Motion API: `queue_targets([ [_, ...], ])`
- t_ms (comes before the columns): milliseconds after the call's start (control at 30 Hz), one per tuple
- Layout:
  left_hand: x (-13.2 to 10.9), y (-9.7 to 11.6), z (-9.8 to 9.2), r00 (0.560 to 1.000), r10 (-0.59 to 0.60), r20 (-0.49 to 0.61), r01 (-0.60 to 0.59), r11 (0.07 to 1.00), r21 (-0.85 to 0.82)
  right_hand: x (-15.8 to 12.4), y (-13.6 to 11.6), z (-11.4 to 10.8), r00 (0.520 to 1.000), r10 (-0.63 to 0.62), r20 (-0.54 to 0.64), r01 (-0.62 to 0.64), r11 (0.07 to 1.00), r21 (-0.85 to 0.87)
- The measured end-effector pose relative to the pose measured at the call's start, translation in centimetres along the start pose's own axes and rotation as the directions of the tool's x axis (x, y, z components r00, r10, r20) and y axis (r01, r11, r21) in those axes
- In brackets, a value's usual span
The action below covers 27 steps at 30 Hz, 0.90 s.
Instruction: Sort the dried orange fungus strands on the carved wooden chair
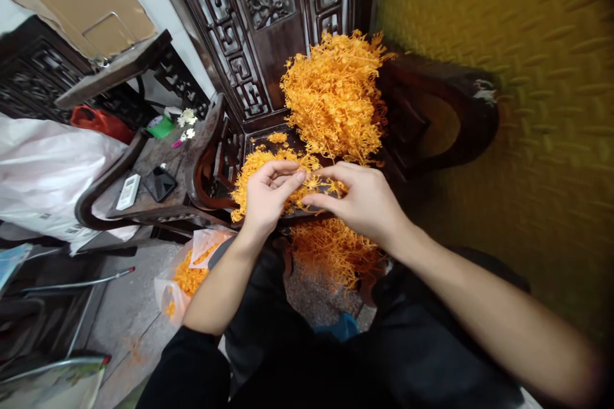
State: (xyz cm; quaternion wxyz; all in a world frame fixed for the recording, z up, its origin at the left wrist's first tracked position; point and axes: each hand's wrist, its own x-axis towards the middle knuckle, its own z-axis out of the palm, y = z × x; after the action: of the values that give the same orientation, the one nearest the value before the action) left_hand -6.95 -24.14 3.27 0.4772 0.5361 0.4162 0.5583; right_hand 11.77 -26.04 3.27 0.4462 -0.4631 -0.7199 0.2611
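Many orange sprigs (pixel 336 96) at mixed angles

The big tangled heap of stringy, flower-like pieces (pixel 336 96) is glowing bright orange-yellow, and I'm seeing the same colour in the smaller loose heap of tiny pieces (pixel 252 182). The spindly lower pile of strands (pixel 336 249) is showing a deeper orange. Behind, the glossy carved wooden chair back (pixel 268 54) is gleaming dark reddish brown, its openwork repeating an angular fret pattern. The mustard-gold ridged sheet (pixel 508 25) is carrying slanting raised dashes. The bulging plastic sack (pixel 48 166) is looking white, the crumpled plastic bag (pixel 103 123) red, the cloth sleeve (pixel 192 364) plain black.
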Motion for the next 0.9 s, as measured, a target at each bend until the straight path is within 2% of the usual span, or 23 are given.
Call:
queue_targets([
  [67,-0.3,0.0,0.4,1.0,-0.024,-0.004,0.024,0.999,-0.048,-0.3,-0.1,0.7,0.981,-0.158,-0.112,0.145,0.982,-0.12],
  [133,-0.4,0.0,0.7,0.996,-0.091,-0.025,0.087,0.987,-0.138,-0.6,-0.1,1.0,0.962,-0.259,-0.083,0.235,0.944,-0.231],
  [233,0.2,-0.3,0.4,0.979,-0.184,-0.092,0.154,0.95,-0.271,-1.4,-0.7,1.2,0.933,-0.36,0.026,0.347,0.875,-0.337],
  [333,1.5,-0.5,-0.8,0.963,-0.182,-0.199,0.113,0.943,-0.313,-2.3,-1.9,1.4,0.835,-0.547,0.065,0.547,0.808,-0.219],
  [367,1.8,-0.5,-1.2,0.958,-0.181,-0.221,0.104,0.942,-0.318,-2.5,-2.1,1.4,0.818,-0.573,0.049,0.573,0.805,-0.157],
  [400,2.1,-0.4,-1.5,0.957,-0.183,-0.225,0.105,0.941,-0.321,-2.5,-2.3,1.4,0.827,-0.561,0.009,0.559,0.822,-0.105],
  [433,2.1,-0.3,-1.7,0.959,-0.191,-0.207,0.118,0.939,-0.322,-2.3,-2.2,1.3,0.859,-0.511,-0.037,0.508,0.859,-0.061],
  [500,1.8,0.2,-1.6,0.969,-0.214,-0.122,0.166,0.933,-0.32,-1.6,-1.7,0.9,0.944,-0.315,-0.097,0.32,0.947,0.038],
  [567,1.2,0.6,-1.1,0.974,-0.224,-0.043,0.2,0.929,-0.312,-0.7,-0.7,0.5,0.997,-0.068,-0.045,0.075,0.983,0.166],
  [633,0.6,0.8,-0.3,0.978,-0.208,-0.012,0.196,0.936,-0.292,0.0,0.2,0.2,0.991,0.125,0.056,-0.135,0.96,0.245],
  [667,0.3,0.8,0.0,0.981,-0.192,-0.007,0.183,0.943,-0.276,0.3,0.5,0.2,0.981,0.176,0.084,-0.192,0.945,0.266],
  [800,-0.1,0.4,1.0,0.989,-0.148,0.013,0.147,0.971,-0.19,0.5,0.8,0.4,0.983,0.158,0.092,-0.178,0.936,0.305],
  [900,-0.1,-0.2,1.3,0.994,-0.112,-0.003,0.111,0.988,-0.104,0.5,0.6,0.6,0.983,0.155,0.1,-0.176,0.951,0.254],
])
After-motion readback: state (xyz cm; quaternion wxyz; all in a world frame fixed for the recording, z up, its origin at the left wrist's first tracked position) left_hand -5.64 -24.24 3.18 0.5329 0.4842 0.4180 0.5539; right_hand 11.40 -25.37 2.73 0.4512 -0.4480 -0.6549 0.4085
